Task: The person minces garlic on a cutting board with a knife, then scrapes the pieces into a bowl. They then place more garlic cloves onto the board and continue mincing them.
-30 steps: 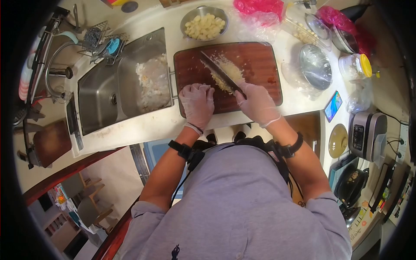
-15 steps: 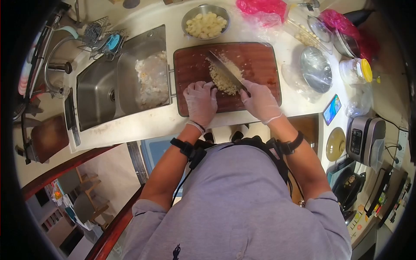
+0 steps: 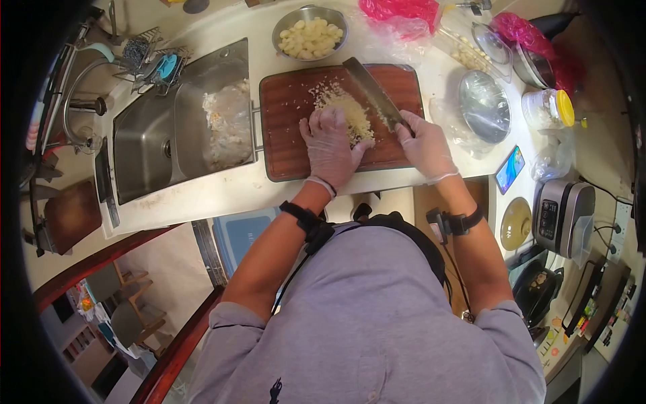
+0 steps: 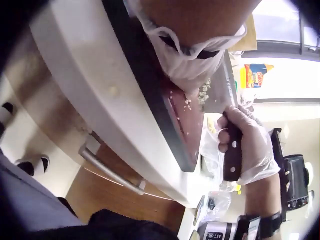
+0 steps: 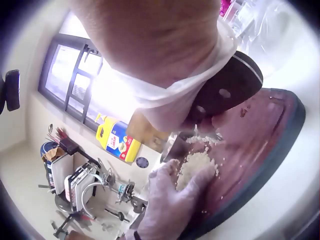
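My gloved right hand [image 3: 428,148] grips the dark handle of a wide knife [image 3: 371,90], whose blade slants up and left over the right part of the brown cutting board [image 3: 286,151]. Finely chopped pale bits [image 3: 344,108] lie heaped mid-board, left of the blade. Against the heap's left and near side rests my gloved left hand [image 3: 331,149], fingers spread and thumb out toward the knife. In the right wrist view the left hand [image 5: 172,200] has the chopped bits [image 5: 195,167] between thumb and fingers. The left wrist view shows the knife handle [image 4: 232,155] in the right fist.
A metal bowl of peeled pale cloves [image 3: 309,34] stands behind the board. To the left is a double sink [image 3: 145,151] with a plastic bag [image 3: 227,128] in it. On the right are a covered bowl [image 3: 484,108], a yellow-lidded jar [image 3: 548,108] and a phone [image 3: 510,170].
The knife has moved right, off the heap, with my right hand. My left hand has moved right and forward to the chopped bits, its curled fingers now spread.
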### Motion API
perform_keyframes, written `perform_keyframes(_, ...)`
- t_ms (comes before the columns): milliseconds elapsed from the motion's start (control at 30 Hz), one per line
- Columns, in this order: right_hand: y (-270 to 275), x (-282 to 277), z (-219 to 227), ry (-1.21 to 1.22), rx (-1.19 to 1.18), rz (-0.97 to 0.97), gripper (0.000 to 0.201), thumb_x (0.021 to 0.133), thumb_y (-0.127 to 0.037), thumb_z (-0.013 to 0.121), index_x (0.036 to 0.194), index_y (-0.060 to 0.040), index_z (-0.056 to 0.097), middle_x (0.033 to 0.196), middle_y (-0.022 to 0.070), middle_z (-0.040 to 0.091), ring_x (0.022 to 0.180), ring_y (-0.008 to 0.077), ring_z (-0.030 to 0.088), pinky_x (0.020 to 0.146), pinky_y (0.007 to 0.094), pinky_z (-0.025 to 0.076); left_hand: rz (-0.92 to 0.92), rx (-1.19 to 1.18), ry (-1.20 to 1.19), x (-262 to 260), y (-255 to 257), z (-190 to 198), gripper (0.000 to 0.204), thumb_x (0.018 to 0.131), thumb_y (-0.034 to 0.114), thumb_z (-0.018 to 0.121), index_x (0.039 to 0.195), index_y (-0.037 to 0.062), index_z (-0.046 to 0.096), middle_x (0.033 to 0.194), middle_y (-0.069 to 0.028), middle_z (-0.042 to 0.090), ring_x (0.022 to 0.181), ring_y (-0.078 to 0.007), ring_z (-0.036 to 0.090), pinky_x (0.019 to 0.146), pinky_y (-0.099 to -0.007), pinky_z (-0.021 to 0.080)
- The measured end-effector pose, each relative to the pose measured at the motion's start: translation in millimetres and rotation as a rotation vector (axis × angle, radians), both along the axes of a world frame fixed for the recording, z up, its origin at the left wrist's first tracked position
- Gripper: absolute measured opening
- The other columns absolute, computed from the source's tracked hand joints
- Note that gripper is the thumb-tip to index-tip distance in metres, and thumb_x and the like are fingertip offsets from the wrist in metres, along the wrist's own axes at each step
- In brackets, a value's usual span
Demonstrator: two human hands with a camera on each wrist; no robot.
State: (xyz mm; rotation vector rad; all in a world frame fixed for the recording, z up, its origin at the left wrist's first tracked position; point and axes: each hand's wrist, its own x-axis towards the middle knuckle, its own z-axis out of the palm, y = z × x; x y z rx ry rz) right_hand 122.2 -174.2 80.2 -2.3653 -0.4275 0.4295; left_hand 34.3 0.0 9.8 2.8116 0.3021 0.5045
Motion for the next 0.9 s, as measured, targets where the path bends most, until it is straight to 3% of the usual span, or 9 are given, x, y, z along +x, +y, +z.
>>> perform_keyframes(133, 8.0, -14.5, -15.0, -0.117, -0.040, 0.047, 0.033, 0.095, -0.021, 0.061, 0.122, -0.0025, 0.066, 0.104, 0.0256, 0.069, 0.099, 0.0429, 0.065, 0.088, 0.0457, 0.052, 0.175, 0.082, 0.000, 20.3, 2.1, 4.9, 0.080, 0.075, 0.050, 0.079, 0.135, 0.0052, 0.050, 0.128, -0.0133, 0.047, 0.124, -0.0335, 0.040, 0.106, -0.0537, 0.029)
perform_keyframes(233, 11.2, -18.9, -19.2, -0.153, 0.007, 0.074, 0.035, 0.094, -0.021, 0.060, 0.125, -0.0024, 0.064, 0.103, 0.0267, 0.068, 0.098, 0.0457, 0.064, 0.089, 0.0471, 0.051, 0.116, 0.016, -0.093, 6.4, 19.1, 14.0, 0.070, 0.079, 0.043, 0.077, 0.133, 0.0058, 0.053, 0.121, -0.0136, 0.052, 0.121, -0.0351, 0.044, 0.105, -0.0521, 0.031)
perform_keyframes(333, 17.0, -15.2, -8.0, -0.110, 0.056, 0.025, 0.037, 0.097, -0.024, 0.060, 0.127, -0.0023, 0.062, 0.101, 0.0230, 0.071, 0.084, 0.0374, 0.070, 0.078, 0.0421, 0.056, 0.017, -0.027, -0.018, -16.5, 30.2, 10.1, 0.066, 0.082, 0.039, 0.076, 0.134, 0.0061, 0.051, 0.124, -0.0148, 0.054, 0.122, -0.0369, 0.045, 0.108, -0.0533, 0.030)
perform_keyframes(400, 21.1, -8.9, 3.6, 0.527, 0.252, -0.158, 0.039, 0.101, -0.027, 0.056, 0.131, -0.0032, 0.060, 0.091, 0.0126, 0.071, 0.066, 0.0189, 0.066, 0.062, 0.0321, 0.055, -0.105, -0.030, -0.059, -30.3, 25.0, 9.9, 0.068, 0.082, 0.037, 0.076, 0.136, 0.0060, 0.049, 0.127, -0.0153, 0.055, 0.125, -0.0375, 0.044, 0.110, -0.0541, 0.029)
perform_keyframes(433, 21.8, -7.1, 2.6, 0.523, 0.253, -0.157, 0.039, 0.101, -0.027, 0.056, 0.131, -0.0032, 0.060, 0.091, 0.0126, 0.071, 0.066, 0.0189, 0.066, 0.062, 0.0321, 0.055, -0.227, -0.038, -0.100, -35.5, 21.4, 10.9, 0.069, 0.082, 0.036, 0.076, 0.137, 0.0059, 0.048, 0.129, -0.0158, 0.055, 0.128, -0.0381, 0.044, 0.111, -0.0548, 0.027)
perform_keyframes(500, 22.5, -5.5, -0.2, 0.626, 0.386, -0.154, 0.040, 0.104, -0.028, 0.051, 0.136, -0.0050, 0.057, 0.081, 0.0026, 0.063, 0.059, 0.0065, 0.054, 0.052, 0.0239, 0.048, -0.330, -0.059, 0.053, -39.5, 14.2, 13.6, 0.081, 0.088, 0.050, 0.066, 0.148, 0.0036, 0.037, 0.146, -0.0184, 0.046, 0.143, -0.0411, 0.030, 0.118, -0.0577, 0.017)
perform_keyframes(600, 25.9, -4.2, 4.3, 0.651, 0.423, -0.128, 0.040, 0.105, -0.024, 0.048, 0.140, -0.0065, 0.053, 0.077, 0.0011, 0.060, 0.058, 0.0086, 0.054, 0.051, 0.0248, 0.048, -0.492, -0.047, 0.221, -37.2, 5.3, 19.1, 0.099, 0.094, 0.073, 0.026, 0.158, -0.0018, 0.012, 0.164, -0.0183, 0.018, 0.153, -0.0414, 0.000, 0.121, -0.0577, -0.002)
perform_keyframes(833, 27.1, -7.0, 13.3, 0.717, 0.459, -0.221, 0.035, 0.105, -0.022, 0.046, 0.134, -0.0038, 0.056, 0.076, 0.0009, 0.058, 0.057, 0.0087, 0.053, 0.051, 0.0248, 0.047, -0.479, -0.005, 0.249, -26.3, 14.0, 18.3, 0.098, 0.095, 0.072, 0.024, 0.158, -0.0016, 0.008, 0.166, -0.0178, 0.014, 0.153, -0.0407, 0.000, 0.122, -0.0555, -0.002)
perform_keyframes(900, 22.7, -9.1, 20.3, 0.738, 0.469, -0.144, 0.034, 0.105, -0.021, 0.045, 0.132, -0.0022, 0.056, 0.076, 0.0007, 0.057, 0.056, 0.0087, 0.052, 0.050, 0.0247, 0.046, -0.497, -0.059, 0.185, -23.1, 16.9, 16.1, 0.095, 0.096, 0.067, 0.033, 0.157, -0.0042, 0.015, 0.164, -0.0189, 0.020, 0.153, -0.0409, 0.002, 0.121, -0.0573, -0.002)
